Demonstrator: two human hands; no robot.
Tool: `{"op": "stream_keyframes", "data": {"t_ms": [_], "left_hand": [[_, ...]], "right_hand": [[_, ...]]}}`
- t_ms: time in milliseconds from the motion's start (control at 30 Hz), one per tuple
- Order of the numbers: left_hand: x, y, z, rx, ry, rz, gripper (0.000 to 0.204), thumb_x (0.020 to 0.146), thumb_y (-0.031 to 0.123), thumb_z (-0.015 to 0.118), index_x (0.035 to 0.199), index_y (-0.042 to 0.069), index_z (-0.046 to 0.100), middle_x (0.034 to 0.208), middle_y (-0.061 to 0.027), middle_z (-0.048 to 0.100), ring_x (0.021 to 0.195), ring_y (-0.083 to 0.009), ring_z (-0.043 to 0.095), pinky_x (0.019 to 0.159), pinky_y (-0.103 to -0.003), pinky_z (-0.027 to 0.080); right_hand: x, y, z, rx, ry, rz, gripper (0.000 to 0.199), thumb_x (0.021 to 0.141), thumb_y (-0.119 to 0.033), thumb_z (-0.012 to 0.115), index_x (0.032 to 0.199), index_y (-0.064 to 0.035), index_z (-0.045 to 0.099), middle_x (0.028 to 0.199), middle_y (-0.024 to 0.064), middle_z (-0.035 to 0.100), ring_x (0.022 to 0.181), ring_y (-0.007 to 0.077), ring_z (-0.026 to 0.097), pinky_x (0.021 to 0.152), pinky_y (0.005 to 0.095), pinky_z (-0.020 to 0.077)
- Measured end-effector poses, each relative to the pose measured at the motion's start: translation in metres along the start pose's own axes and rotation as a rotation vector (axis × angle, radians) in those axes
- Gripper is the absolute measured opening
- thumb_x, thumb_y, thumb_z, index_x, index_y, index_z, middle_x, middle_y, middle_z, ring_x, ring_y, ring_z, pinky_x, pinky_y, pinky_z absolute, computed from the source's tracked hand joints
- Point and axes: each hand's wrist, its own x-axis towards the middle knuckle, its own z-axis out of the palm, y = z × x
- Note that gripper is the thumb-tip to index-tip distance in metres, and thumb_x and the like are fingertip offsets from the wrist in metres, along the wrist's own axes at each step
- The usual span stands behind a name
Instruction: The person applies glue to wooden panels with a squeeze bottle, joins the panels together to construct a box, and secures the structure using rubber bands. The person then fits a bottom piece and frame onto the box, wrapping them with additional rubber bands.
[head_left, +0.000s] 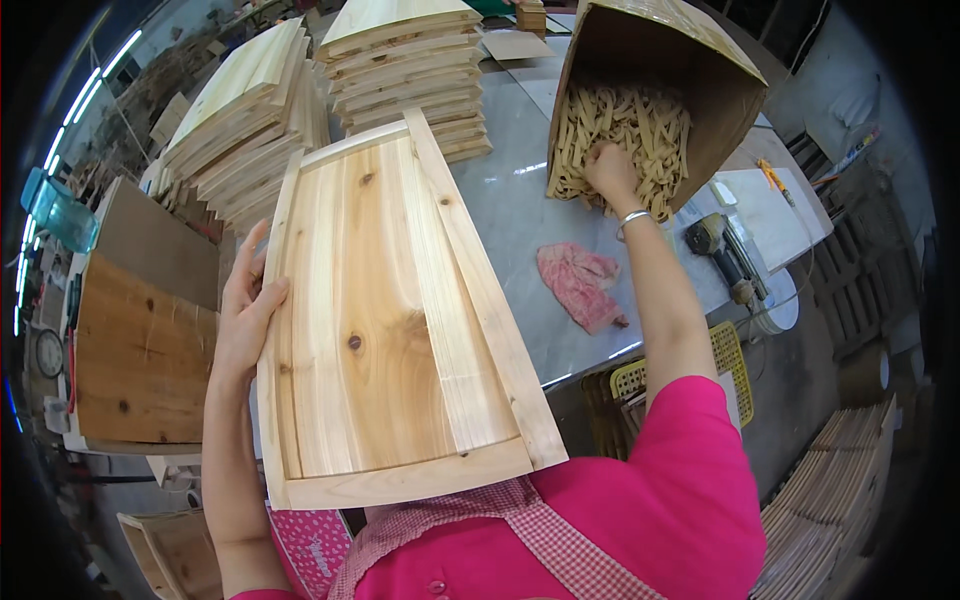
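My left hand (245,310) grips the left edge of a framed pale wooden panel (375,320), thumb on the front and fingers partly hidden behind it. The panel leans upright before my chest, with a raised rim, dark knots and a paler strip down its right side. Reaching far to the right, my right hand (610,172) is inside a tilted cardboard box (725,100), its fingers curled among a heap of beige flat strips (650,130). What those fingers hold, if anything, is hidden. A crumpled pink cloth (580,285) lies on the grey table nearer to me.
Two stacks of similar wooden panels (405,75) (255,120) stand behind. Right of my forearm lie a power tool (725,255) and an orange-handled tool (775,180). A yellow plastic basket (732,370) is below the table edge. At left stands a brown wooden board (145,350).
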Motion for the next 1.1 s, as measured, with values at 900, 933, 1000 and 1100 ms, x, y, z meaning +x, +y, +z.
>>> {"op": "stream_keyframes", "data": {"t_ms": [900, 933, 1000, 1100], "left_hand": [[0.013, -0.027, -0.008, 0.119, 0.001, 0.107, 0.072, 0.084, 0.008, 0.060, 0.153, 0.006, 0.038, 0.138, -0.0138, 0.057, 0.126, -0.0203, 0.053, 0.104, -0.032, 0.042], [0.011, -0.032, -0.013, 0.156, 0.021, 0.140, 0.073, 0.083, 0.009, 0.060, 0.153, 0.006, 0.038, 0.139, -0.0136, 0.056, 0.127, -0.0210, 0.053, 0.105, -0.033, 0.042], [0.010, -0.027, -0.013, 0.251, 0.006, 0.194, 0.073, 0.087, 0.008, 0.059, 0.156, 0.008, 0.033, 0.143, -0.0114, 0.052, 0.123, -0.0188, 0.052, 0.103, -0.033, 0.043], [0.007, -0.011, -0.007, 0.255, -0.022, 0.103, 0.072, 0.086, 0.012, 0.059, 0.154, 0.007, 0.035, 0.142, -0.0113, 0.052, 0.123, -0.0188, 0.052, 0.103, -0.032, 0.043]], "right_hand": [[-0.060, -0.066, -0.126, 0.784, 0.145, -0.212, 0.011, 0.088, -0.009, 0.063, 0.096, -0.0019, 0.064, 0.069, 0.0007, 0.062, 0.057, 0.0074, 0.056, 0.054, 0.0239, 0.0472], [-0.071, -0.090, -0.138, 0.778, 0.150, -0.264, 0.013, 0.088, -0.010, 0.064, 0.099, -0.0023, 0.065, 0.068, -0.0003, 0.060, 0.058, 0.0069, 0.056, 0.053, 0.0231, 0.0461], [-0.089, -0.122, -0.161, 0.767, 0.074, -0.418, 0.022, 0.091, -0.008, 0.061, 0.113, -0.0046, 0.064, 0.067, -0.0057, 0.056, 0.056, 0.0033, 0.050, 0.050, 0.0224, 0.0401], [-0.131, -0.171, -0.187, 0.859, -0.205, -0.607, 0.041, 0.095, 0.000, 0.051, 0.133, -0.0098, 0.062, 0.068, -0.0062, 0.055, 0.058, 0.0010, 0.045, 0.053, 0.0201, 0.0369]]}}
